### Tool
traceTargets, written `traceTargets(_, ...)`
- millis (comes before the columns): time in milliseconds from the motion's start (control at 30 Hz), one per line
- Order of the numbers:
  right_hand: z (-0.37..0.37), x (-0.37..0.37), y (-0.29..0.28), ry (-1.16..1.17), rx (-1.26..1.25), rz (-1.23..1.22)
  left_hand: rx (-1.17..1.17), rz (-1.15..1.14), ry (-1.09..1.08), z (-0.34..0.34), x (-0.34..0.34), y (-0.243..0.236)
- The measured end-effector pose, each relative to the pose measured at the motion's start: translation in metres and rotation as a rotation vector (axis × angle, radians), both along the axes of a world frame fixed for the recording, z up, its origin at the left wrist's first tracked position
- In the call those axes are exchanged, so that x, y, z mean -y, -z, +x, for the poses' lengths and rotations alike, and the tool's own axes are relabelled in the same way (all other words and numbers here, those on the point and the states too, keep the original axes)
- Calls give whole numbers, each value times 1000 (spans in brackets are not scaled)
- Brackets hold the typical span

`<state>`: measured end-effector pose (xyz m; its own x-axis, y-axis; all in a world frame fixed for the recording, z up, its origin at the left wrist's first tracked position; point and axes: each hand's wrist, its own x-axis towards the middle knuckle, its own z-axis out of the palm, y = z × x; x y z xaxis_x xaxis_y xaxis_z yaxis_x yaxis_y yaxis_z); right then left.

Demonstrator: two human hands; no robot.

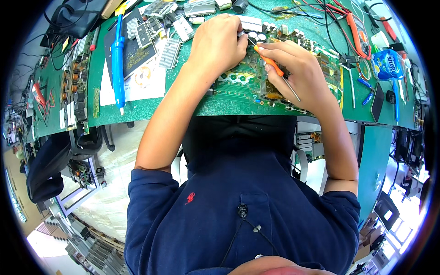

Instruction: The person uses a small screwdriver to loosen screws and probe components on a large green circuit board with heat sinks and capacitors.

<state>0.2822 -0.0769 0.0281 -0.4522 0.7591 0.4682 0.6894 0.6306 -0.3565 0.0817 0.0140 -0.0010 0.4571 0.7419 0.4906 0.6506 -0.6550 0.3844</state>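
Observation:
A green circuit board lies on the bench in front of me, crowded with parts. My left hand is closed at its far left part, its fingertips pinched near a silver heat sink and some round white-topped capacitors. What those fingers hold is hidden. My right hand grips an orange-handled screwdriver over the board. Its thin metal tip points up and left, close to my left fingertips. A slim metal rod also sticks out below my right hand.
Loose heat sinks and a black panel lie at left, beside a blue desoldering pump. Another board stands farther left. At right are a red multimeter, cables, a blue packet and a phone.

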Motion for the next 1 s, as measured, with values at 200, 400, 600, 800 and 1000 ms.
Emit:
traceTargets(200, -3, -1, -3, 13, 21, 40, 44, -52, -44, 0, 3, -1)
traceTargets(400, -30, 8, 7, 110, 121, 158, 211, -109, 30, -12, 2, -1)
traceTargets(600, -37, 14, 13, 164, 211, 97, 199, -91, 70, -10, 3, 5)
traceTargets(800, -22, 11, 4, 127, 197, 111, 148, -57, 74, -5, 1, 6)
traceTargets(1000, -9, 3, -9, 56, 179, 64, 140, -129, 79, -3, 1, 4)
